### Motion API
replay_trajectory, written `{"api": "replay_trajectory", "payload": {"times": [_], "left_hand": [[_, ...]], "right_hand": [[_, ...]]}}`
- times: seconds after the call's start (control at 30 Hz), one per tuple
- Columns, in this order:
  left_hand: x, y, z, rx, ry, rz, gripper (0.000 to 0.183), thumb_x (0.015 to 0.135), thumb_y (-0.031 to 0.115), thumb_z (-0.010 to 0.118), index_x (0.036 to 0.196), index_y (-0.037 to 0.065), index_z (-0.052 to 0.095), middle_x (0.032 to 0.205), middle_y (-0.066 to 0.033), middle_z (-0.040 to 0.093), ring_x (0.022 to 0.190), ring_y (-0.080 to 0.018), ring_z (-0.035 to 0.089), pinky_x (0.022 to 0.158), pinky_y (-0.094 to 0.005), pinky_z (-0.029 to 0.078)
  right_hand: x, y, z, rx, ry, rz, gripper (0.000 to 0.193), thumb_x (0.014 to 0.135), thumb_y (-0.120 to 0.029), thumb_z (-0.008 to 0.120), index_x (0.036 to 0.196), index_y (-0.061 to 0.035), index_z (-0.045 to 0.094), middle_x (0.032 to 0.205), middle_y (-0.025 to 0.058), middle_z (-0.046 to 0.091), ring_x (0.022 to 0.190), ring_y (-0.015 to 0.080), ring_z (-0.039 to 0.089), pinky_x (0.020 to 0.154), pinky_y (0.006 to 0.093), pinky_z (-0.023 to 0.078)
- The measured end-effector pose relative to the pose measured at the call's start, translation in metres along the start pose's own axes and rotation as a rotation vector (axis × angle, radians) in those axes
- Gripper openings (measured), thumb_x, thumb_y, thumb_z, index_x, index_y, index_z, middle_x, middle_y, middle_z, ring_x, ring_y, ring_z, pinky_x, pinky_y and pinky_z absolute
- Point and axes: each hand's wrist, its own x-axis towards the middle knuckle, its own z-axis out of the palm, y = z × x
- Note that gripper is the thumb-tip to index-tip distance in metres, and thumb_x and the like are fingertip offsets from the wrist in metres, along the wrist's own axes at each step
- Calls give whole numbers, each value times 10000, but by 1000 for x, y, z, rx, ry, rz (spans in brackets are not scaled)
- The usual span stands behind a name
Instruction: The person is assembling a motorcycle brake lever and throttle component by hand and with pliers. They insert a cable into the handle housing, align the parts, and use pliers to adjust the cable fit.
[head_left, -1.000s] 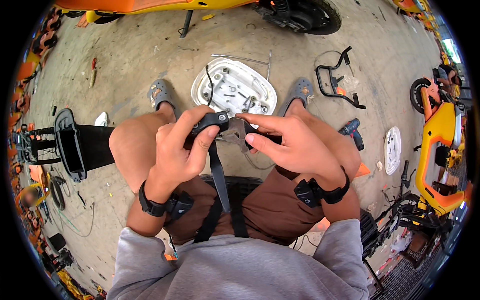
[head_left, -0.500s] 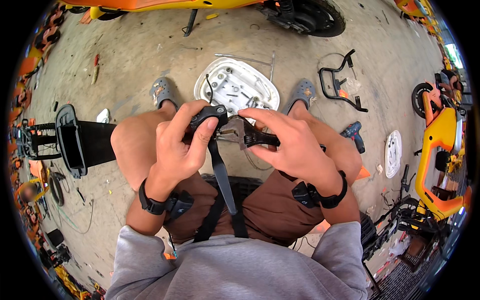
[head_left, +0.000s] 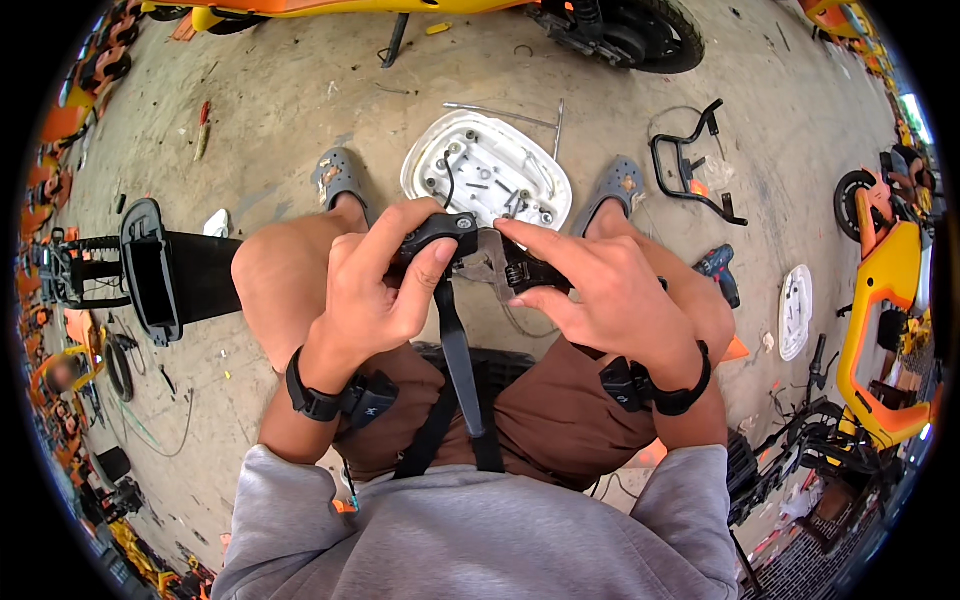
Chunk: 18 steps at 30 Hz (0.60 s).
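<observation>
Closed around the black housing of a brake lever (head_left: 458, 360) is my left hand (head_left: 375, 275); the lever blade points down toward my lap. My right hand (head_left: 605, 290) grips an adjustable wrench (head_left: 540, 272) near its head, with the index finger and thumb on either side of the jaws. The wrench's grey jaws sit right against the lever's clamp end, though I cannot tell whether they bite on it. Beyond my hands, a white plastic tray-like cover (head_left: 425, 140) on the floor holds several bolts, washers and a short black cable.
A black tubular bracket (head_left: 665, 165) lies to the far right, and a cordless drill (head_left: 718, 275) rests by my right knee. Left of my leg is a black plastic housing (head_left: 150, 270). A yellow scooter (head_left: 330, 8) stands ahead; another yellow frame (head_left: 865, 330) is at the right.
The whole view has shifted slightly, so the floor things appear further right. Both hands keep their holds; my right index finger and thumb have moved slightly on the wrench head.
</observation>
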Motion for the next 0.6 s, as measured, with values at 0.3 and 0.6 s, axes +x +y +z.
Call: {"api": "replay_trajectory", "payload": {"times": [0.3, 0.6], "left_hand": [[0, 3, -1, 25, -28, 51, 190, 858, 38, 686, 1016, -47, 625, 659, -102, 625, 486, -185, 597, 469, -259, 439], [1, 6, 3, 50, -130, 147, 204, 832, 40, 707, 1007, -34, 633, 636, -104, 622, 474, -204, 592, 465, -283, 444]], "right_hand": [[1, -2, -10, 40, -80, 0, 494, 791, -217, 752, 1241, -53, 631, 875, 105, 615, 689, 295, 603, 618, 370, 482], [4, 2, -19, 48, -304, 87, 275, 911, -261, 626, 1006, -10, 688, 737, 175, 618, 697, 388, 609, 629, 451, 469]]}}
